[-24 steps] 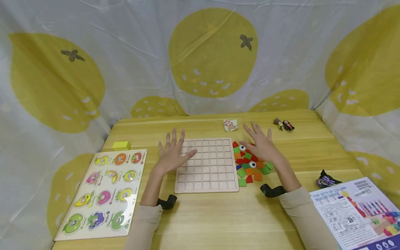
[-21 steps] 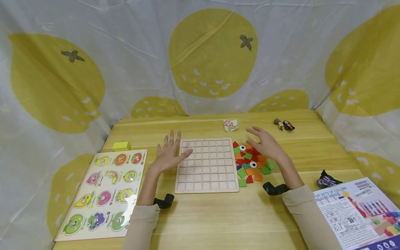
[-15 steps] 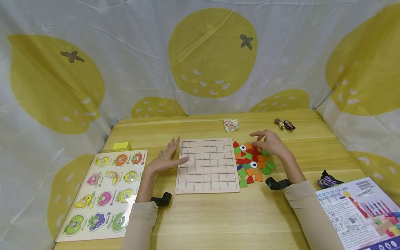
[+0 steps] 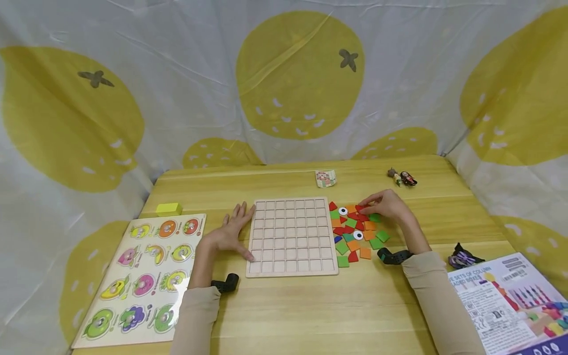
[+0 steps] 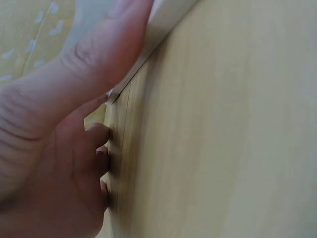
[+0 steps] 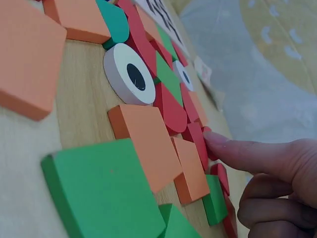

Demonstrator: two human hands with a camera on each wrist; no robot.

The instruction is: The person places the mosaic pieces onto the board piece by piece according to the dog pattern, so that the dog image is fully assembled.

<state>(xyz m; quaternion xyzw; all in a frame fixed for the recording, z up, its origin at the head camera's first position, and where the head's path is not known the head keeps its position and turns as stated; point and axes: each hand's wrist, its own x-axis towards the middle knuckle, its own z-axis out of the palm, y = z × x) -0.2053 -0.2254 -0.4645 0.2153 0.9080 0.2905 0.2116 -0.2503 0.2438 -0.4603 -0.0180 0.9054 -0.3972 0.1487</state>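
A pale wooden grid board (image 4: 292, 237) with square compartments lies flat on the table. My left hand (image 4: 227, 234) is spread at its left side, thumb at the lower left corner and fingers along the edge. In the left wrist view, the thumb (image 5: 94, 59) overlaps the rim of the board (image 5: 171, 20). To the board's right lies a spread of red, orange and green wooden tiles (image 4: 353, 245), with two round eye pieces (image 4: 343, 211) among them. My right hand (image 4: 389, 204) pinches a red tile (image 6: 210, 148) at the far side of these pieces, its other fingers curled.
A fruit peg puzzle (image 4: 144, 276) lies at the left, a yellow block (image 4: 169, 209) behind it. Toward the back are a small picture card (image 4: 326, 178) and small figurines (image 4: 402, 177). At the right lie a dark purple item (image 4: 464, 257) and a printed box (image 4: 510, 301).
My left hand has come down from over the board to its left edge, thumb moving to the near corner. My right hand has lowered from above the tiles and its spread fingers have closed together.
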